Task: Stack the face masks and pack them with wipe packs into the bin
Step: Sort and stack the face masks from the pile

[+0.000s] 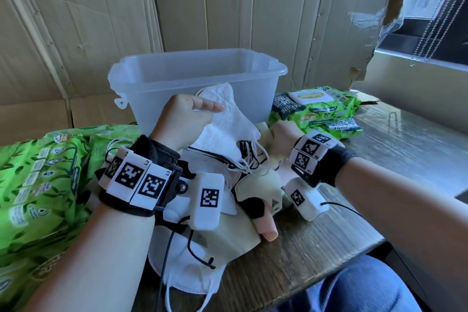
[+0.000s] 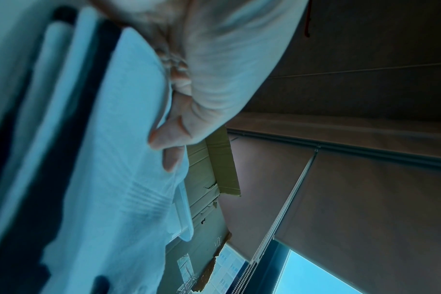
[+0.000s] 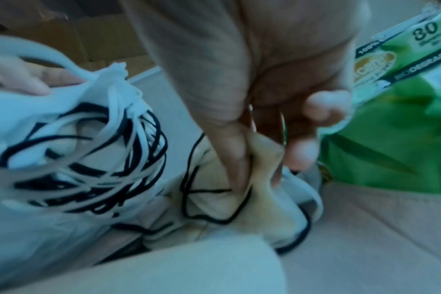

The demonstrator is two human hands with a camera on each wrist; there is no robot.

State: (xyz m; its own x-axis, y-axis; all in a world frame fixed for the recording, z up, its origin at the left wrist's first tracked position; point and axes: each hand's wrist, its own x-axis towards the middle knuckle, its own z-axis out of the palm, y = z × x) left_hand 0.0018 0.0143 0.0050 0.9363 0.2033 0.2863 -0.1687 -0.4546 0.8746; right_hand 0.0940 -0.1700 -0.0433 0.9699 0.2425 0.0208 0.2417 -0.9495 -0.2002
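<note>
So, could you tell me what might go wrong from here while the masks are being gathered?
1. The white and black ear loops hanging from the white folded face masks in the left hand look tangled; lifting could drag other masks along.
2. The right hand pinches only a corner of the cream fabric mask, so it might slip.
3. The peach-coloured mask lies near the wooden table's edge and could be knocked off.

Wood-grain table [image 1: 395, 139] carrying clear plastic bin [image 1: 253, 99] at back centre, green wipe packs [image 1: 316, 106] just right of it, large green wipe pack [image 1: 38, 172] at left edge, and jumbled face masks [image 1: 222, 225] in front.
</note>
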